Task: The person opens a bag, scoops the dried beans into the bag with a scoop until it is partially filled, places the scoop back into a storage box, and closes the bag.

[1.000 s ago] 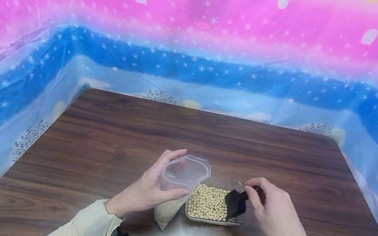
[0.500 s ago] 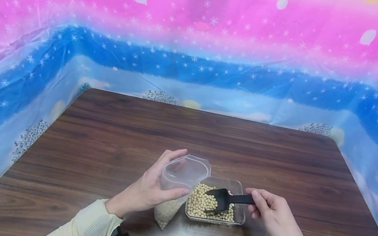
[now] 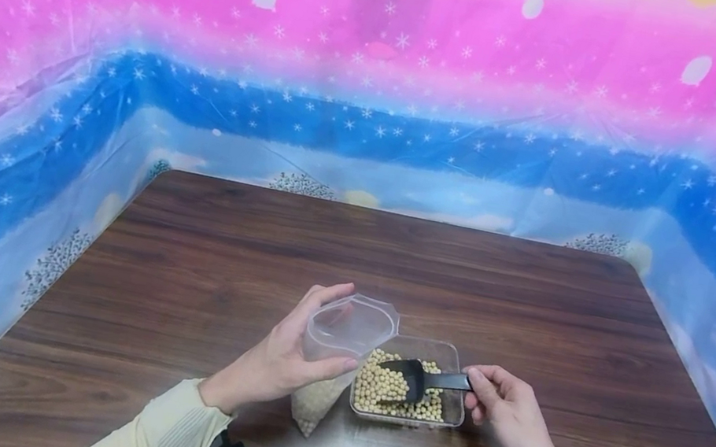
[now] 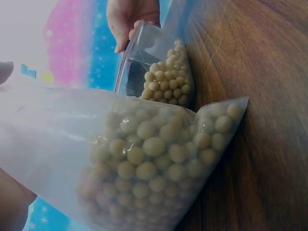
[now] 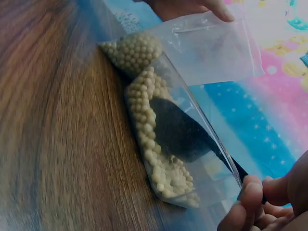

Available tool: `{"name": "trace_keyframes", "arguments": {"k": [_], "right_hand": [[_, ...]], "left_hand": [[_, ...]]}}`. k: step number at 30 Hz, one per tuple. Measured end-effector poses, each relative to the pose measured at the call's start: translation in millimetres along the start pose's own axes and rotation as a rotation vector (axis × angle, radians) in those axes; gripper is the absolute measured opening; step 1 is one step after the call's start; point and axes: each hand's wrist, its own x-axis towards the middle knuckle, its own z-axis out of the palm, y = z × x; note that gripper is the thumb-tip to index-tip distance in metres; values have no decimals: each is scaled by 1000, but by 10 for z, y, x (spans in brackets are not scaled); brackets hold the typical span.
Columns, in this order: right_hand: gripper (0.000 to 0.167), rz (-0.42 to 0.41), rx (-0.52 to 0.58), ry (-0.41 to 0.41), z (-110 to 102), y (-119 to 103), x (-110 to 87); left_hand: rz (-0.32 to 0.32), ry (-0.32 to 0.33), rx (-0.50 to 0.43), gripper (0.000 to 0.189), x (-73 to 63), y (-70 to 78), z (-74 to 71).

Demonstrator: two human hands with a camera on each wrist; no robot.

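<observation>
On the bench (image 3: 324, 250), well apart from its far edge, the left hand (image 3: 278, 361) grips the bag (image 3: 341, 336); just beside it, toward the right edge, sits the clear box (image 3: 453, 416). The right hand (image 3: 512, 412) pinches the scoop (image 3: 418, 382), long axis pointing bagward, blade among beans (image 3: 371, 392).

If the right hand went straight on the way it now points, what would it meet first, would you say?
Probably the clear container, at its nearest rim: the right hand pinches the black scoop just beside it, though height is unclear.
</observation>
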Motion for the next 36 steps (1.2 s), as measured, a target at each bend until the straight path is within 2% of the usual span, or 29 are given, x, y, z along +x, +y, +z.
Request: {"name": "trace_keyframes", "arguments": {"k": [6,11,17,28,36], "right_hand": [[30,70,101,41,-38,32,25],[34,121,198,0,-127,66,29],[38,119,290,-25,-261,33,14],[24,-9,555,-35,-464,-285,-54],[28,-135,578,-95,-403,-587,-118]], "left_hand": [[-15,-6,-13,78,-12,4,-4],[7,-7,-24,78,-6,-5,-2],[10,-6,-34,78,-2,-4,-2],[14,-5,-56,79,-4,9,0],[5,-12,-35,78,-4,-8,4]]}}
